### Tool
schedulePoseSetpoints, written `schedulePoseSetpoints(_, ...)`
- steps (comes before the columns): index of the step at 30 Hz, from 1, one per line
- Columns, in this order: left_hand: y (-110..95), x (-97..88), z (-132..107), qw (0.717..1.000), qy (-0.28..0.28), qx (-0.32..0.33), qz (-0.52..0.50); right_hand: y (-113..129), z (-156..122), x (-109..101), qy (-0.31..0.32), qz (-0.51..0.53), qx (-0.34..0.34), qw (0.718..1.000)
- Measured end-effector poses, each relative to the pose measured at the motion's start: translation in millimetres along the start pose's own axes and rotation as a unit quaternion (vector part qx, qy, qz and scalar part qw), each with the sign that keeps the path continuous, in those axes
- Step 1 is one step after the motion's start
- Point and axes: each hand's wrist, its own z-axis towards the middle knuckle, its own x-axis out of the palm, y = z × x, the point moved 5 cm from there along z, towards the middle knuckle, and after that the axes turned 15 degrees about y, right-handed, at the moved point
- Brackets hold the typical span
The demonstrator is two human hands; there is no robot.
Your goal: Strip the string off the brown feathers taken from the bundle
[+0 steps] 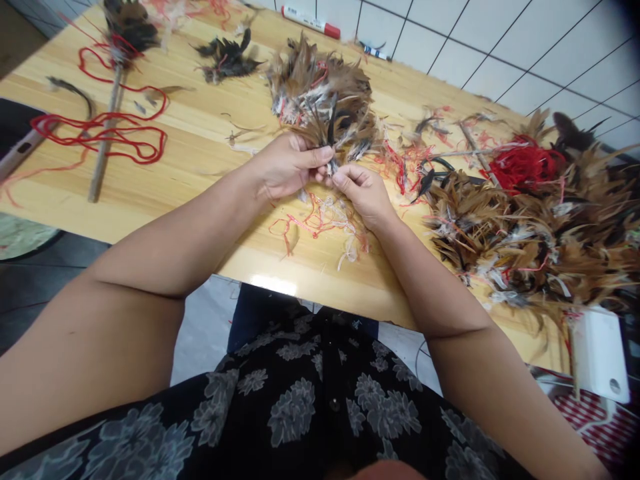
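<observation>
My left hand [295, 167] pinches a small bunch of brown and black feathers [327, 130] near its pale quill end. Thumb and fingertips of my right hand [363, 190] are closed at the same quill end, touching it from the right. Just behind my hands lies a pile of brown feathers [320, 73], partly hidden by the bunch. Below them on the wooden table are tangled scraps of red and clear string [320, 223].
At left, a stick [107, 147] with dark feathers at its tip lies under looped red cord [143, 147]. A large feather heap [530, 233] and red string bundle [530, 163] cover the right. Markers [310, 21] lie by the tiled wall. A white device [600, 353] hangs near the edge.
</observation>
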Motion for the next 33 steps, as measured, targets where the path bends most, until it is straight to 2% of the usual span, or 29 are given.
schedulePoseSetpoints(3, -2.6, -1.4, -0.4, 1.000, 0.003, -0.005, -0.025, 0.3, -1.3, -2.2, -0.006, 0.004, 0.004, 1.000)
schedulePoseSetpoints(8, 5.8, -6.4, 0.4, 0.999, -0.008, -0.027, -0.016, -2.5, -0.7, -3.7, -0.006, 0.013, 0.001, 1.000)
schedulePoseSetpoints(11, 8.9, -2.5, 0.6, 0.999, 0.014, -0.030, -0.036, -3.3, 0.4, -1.7, -0.004, 0.023, -0.010, 1.000)
schedulePoseSetpoints(14, 8.2, 0.3, 0.1, 0.999, 0.011, -0.033, -0.041, -4.0, 1.4, 0.1, -0.005, 0.004, -0.006, 1.000)
schedulePoseSetpoints(19, 1.7, -5.3, -2.1, 0.999, -0.015, -0.035, 0.000, 0.5, 1.0, -2.6, -0.018, -0.003, -0.003, 1.000)
schedulePoseSetpoints(22, -1.4, -7.9, -3.7, 0.999, -0.007, -0.041, 0.032, 0.8, 0.6, -7.9, -0.034, -0.005, 0.003, 0.999)
schedulePoseSetpoints(26, -2.8, -0.5, -2.2, 0.992, -0.002, -0.060, 0.112, -4.2, 2.2, -8.3, -0.007, -0.068, 0.003, 0.998)
schedulePoseSetpoints(31, -8.9, 13.4, 5.3, 0.983, -0.014, 0.041, 0.178, -11.3, 3.2, -7.8, -0.006, -0.169, 0.023, 0.985)
schedulePoseSetpoints(33, -7.6, 13.9, 6.6, 0.981, -0.023, 0.058, 0.183, -12.1, 3.0, -8.7, -0.012, -0.178, 0.025, 0.984)
